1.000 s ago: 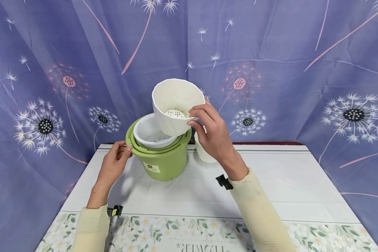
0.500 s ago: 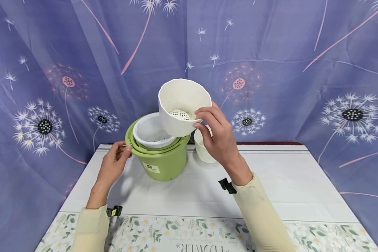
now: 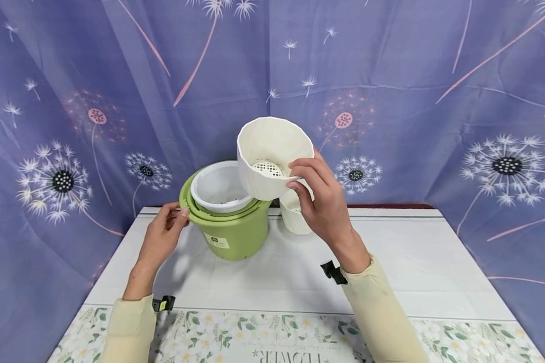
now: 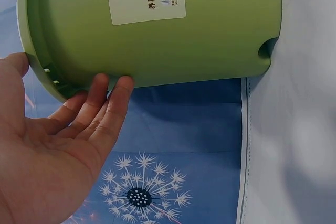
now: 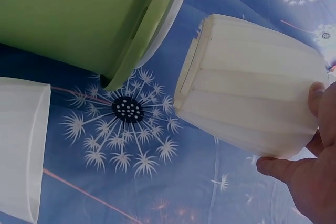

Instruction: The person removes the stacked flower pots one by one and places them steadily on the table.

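Note:
A white, ribbed flower pot (image 3: 263,181) with a holed grid in its floor is in the air, tilted toward the head camera. My right hand (image 3: 324,201) pinches its rim, thumb outside and fingers inside. To its left stands a large green flower pot (image 3: 236,239) with a paper label, another green rim inside it and a white pot (image 3: 222,186) nested innermost. My left hand (image 3: 163,234) holds the green rim at the left; in the left wrist view its thumb is at the rim and the fingers (image 4: 118,95) touch the outer wall. The right wrist view shows the raised pot (image 5: 252,82) from below.
A smaller white pot (image 3: 295,217) stands on the table right of the green pot, partly behind my right hand. The table bears a white cloth (image 3: 413,262) with a floral strip along the front. A purple dandelion curtain (image 3: 390,126) hangs behind and at both sides.
My right hand has carried the white pot to the right, from over the nested pots to past their right edge. The left hand keeps its place on the green rim.

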{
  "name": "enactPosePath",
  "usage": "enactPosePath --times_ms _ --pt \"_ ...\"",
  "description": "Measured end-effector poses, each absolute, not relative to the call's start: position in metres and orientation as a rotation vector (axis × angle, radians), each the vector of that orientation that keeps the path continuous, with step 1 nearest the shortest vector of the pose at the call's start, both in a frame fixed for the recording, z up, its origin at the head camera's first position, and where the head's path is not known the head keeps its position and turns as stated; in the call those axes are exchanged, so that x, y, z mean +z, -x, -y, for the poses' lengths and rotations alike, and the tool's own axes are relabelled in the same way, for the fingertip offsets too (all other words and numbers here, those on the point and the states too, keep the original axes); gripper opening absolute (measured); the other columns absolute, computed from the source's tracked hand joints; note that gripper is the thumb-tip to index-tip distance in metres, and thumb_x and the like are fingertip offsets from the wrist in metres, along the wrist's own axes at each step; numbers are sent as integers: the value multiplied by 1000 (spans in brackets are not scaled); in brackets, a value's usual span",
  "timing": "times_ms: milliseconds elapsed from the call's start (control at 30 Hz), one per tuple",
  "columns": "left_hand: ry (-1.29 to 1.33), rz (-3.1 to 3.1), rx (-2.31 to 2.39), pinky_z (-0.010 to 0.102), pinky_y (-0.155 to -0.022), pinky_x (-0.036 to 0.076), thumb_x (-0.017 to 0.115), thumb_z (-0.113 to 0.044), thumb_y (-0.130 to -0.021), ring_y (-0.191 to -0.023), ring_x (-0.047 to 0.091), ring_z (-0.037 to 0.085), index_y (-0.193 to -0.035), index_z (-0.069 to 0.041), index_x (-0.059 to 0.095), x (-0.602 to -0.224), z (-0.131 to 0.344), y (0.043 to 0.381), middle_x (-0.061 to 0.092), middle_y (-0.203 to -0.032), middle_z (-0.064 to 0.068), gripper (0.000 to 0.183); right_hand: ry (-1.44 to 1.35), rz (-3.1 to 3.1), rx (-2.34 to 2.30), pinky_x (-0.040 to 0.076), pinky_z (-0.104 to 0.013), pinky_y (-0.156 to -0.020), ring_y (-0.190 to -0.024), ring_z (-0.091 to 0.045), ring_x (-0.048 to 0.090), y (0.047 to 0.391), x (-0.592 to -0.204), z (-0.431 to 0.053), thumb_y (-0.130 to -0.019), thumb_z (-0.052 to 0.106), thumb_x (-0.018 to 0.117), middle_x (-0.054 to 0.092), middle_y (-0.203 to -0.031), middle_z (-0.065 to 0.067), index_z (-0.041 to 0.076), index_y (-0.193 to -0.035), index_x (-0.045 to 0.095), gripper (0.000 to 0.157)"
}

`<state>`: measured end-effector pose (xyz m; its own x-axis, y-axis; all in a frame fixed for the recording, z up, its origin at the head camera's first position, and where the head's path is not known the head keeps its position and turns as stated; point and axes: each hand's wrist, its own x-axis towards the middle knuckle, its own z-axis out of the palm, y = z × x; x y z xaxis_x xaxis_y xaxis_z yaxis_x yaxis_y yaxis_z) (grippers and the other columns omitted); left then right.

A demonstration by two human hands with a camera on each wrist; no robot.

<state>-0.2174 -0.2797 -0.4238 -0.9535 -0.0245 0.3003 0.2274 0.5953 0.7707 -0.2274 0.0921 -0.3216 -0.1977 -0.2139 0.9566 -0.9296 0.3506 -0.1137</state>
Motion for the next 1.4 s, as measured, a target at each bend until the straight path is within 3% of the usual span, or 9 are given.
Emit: enactPosePath --times_ms 167,567,767,1033,1400 --pt "166 2551 -1283 16 -86 51 49 -50 -112 -102 66 3 -152 -8 52 -424 280 218 69 -123 12 58 -1024 1648 933 33 -62 -123 -107 -36 66 227 -325 -97 -105 13 67 69 -110 -23 -5 -98 68 19" --pt "185 2527 -1312 13 -86 51 49 -47 -113 -113 70 39 -151 -6 52 -426 279 217 68 -121 13 56 -973 1689 897 34 -60 -124 -110 -36 66 223 -333 -109 -107 18 66 69 -113 -21 -3 -98 68 23" --pt "189 2516 -1311 12 -85 50 50 -46 -113 -112 71 38 -151 -6 52 -425 279 218 68 -121 14 55 -941 1692 886 34 -61 -123 -110 -37 66 220 -335 -114 -106 19 66 69 -113 -22 -4 -97 68 25" --pt "204 2515 -1297 13 -85 51 51 -45 -113 -106 72 26 -149 -7 54 -424 278 219 70 -120 14 53 -913 1703 878 34 -62 -123 -108 -37 66 216 -338 -119 -106 18 66 70 -116 -21 -4 -98 69 24" --pt "195 2515 -1307 12 -85 50 50 -46 -113 -110 71 34 -150 -6 53 -424 279 218 69 -121 15 55 -894 1689 891 33 -60 -124 -106 -37 66 212 -341 -122 -105 19 68 70 -114 -22 -4 -96 70 25"
